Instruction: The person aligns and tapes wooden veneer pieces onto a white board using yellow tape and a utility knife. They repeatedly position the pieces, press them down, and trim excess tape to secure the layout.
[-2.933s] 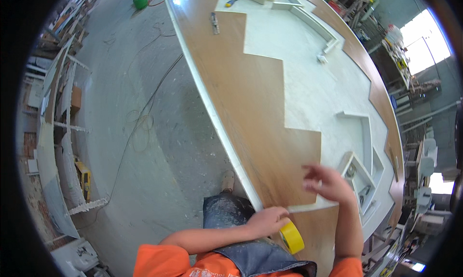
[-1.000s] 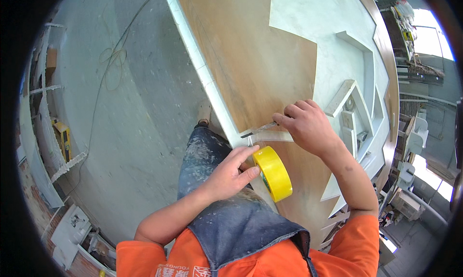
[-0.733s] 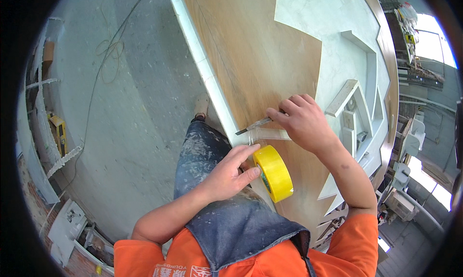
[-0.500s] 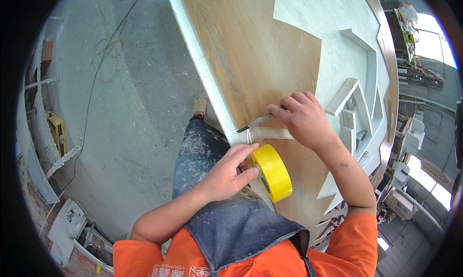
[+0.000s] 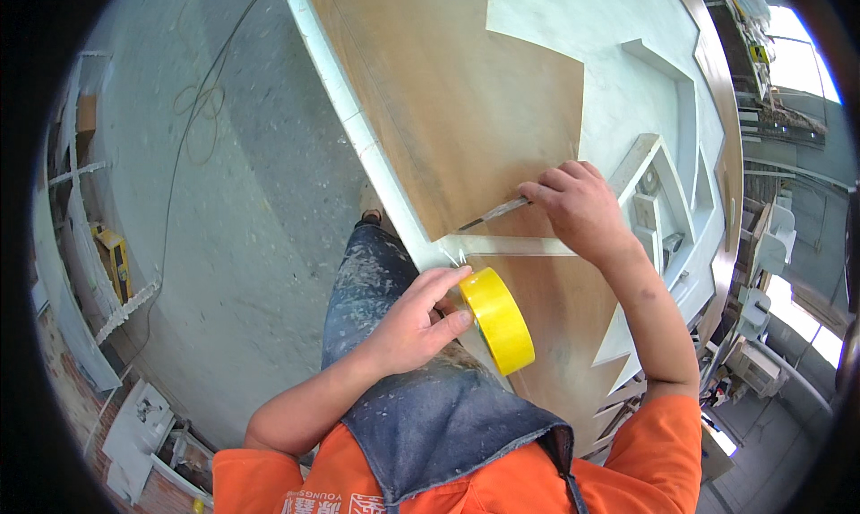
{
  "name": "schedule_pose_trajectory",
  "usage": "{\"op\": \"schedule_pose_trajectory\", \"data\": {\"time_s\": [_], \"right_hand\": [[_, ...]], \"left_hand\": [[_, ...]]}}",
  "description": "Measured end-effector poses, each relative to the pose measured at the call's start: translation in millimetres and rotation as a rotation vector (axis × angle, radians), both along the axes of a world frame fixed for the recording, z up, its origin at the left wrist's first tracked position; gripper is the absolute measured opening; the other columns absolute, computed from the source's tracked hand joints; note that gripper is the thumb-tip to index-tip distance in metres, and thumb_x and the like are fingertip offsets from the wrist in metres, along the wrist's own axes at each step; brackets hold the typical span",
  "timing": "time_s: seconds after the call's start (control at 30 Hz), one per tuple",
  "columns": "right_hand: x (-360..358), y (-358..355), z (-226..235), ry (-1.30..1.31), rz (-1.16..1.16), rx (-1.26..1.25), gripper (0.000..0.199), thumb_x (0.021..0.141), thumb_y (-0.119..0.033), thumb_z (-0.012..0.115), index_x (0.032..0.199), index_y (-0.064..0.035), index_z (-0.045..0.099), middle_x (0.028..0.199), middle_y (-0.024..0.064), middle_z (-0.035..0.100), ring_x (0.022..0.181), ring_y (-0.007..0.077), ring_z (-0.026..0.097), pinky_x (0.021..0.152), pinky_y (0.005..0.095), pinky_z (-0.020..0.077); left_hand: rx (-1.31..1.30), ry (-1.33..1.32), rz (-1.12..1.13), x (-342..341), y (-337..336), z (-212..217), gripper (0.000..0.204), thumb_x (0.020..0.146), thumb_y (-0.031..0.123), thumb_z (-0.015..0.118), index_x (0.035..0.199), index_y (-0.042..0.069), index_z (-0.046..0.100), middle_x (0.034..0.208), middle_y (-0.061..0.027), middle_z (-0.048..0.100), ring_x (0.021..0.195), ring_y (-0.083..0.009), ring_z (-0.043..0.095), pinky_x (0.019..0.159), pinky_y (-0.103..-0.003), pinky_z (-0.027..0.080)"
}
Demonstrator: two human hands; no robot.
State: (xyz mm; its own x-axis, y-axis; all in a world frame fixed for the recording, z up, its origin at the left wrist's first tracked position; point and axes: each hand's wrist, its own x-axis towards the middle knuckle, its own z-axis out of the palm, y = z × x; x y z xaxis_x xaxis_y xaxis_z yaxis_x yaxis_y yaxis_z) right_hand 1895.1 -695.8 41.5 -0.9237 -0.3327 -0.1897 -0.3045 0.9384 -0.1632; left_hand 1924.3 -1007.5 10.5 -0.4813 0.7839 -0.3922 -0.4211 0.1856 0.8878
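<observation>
My left hand (image 5: 415, 327) is closed on a wide roll of yellow packing tape (image 5: 500, 321), with fingertips at its upper rim and the thumb at its side. My right hand (image 5: 582, 211) grips a slim utility knife (image 5: 494, 215), its dark tip pointing left and low over the wood-grain sheet (image 5: 448, 111). Below the knife runs a pale strip (image 5: 511, 245) between this sheet and a second wood-grain piece. Bits of clear tape seem to stick up at the white edge just above my left fingertips.
The sheets lie on a large white panel (image 5: 618, 89) with a raised white edge (image 5: 358, 133) on its left. White angled frames (image 5: 640, 165) stand on the panel to the right. A cable (image 5: 190, 124) crosses the grey floor. A yellow box (image 5: 114, 261) sits far left.
The knife and my right hand have moved right, and the tip is farther from the white edge. The panel appears shifted left in view. My left hand still holds the tape roll.
</observation>
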Motion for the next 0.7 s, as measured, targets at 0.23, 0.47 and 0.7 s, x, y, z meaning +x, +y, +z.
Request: {"op": "schedule_pose_trajectory", "data": {"time_s": [0.23,0.47,0.7], "right_hand": [[38.1,35.2,34.2,0.014,-0.485,-0.160,0.016,0.090,-0.008,0.069,0.106,-0.0102,0.072,0.090,0.0108,0.066,0.085,0.0326,0.063,0.078,0.0432,0.0509],[177.5,-50.2,28.4,-0.513,-1.073,-1.228,0.029,0.098,-0.029,0.074,0.106,-0.0037,0.063,0.091,0.0005,0.064,0.088,0.0082,0.059,0.076,0.0286,0.0510],[191.1,-129.2,44.5,-0.235,-1.141,-1.436,0.031,0.085,-0.013,0.083,0.095,-0.0064,0.055,0.090,-0.0009,0.060,0.081,0.0093,0.052,0.071,0.0272,0.0459]], "left_hand": [[0.006,0.011,-0.109,-6.2,19.7,15.4,0.058,0.101,0.020,0.069,0.152,0.001,0.048,0.145,-0.0127,0.047,0.110,-0.0191,0.061,0.095,-0.034,0.053],[-0.056,0.287,-0.161,6.3,32.5,38.0,0.058,0.096,0.016,0.072,0.147,-0.001,0.051,0.139,-0.0132,0.051,0.105,-0.0195,0.063,0.090,-0.032,0.054],[-0.125,0.309,0.045,-1.2,23.6,52.0,0.041,0.097,0.012,0.071,0.135,-0.001,0.063,0.108,-0.0048,0.066,0.088,-0.0135,0.065,0.083,-0.028,0.055]]}}
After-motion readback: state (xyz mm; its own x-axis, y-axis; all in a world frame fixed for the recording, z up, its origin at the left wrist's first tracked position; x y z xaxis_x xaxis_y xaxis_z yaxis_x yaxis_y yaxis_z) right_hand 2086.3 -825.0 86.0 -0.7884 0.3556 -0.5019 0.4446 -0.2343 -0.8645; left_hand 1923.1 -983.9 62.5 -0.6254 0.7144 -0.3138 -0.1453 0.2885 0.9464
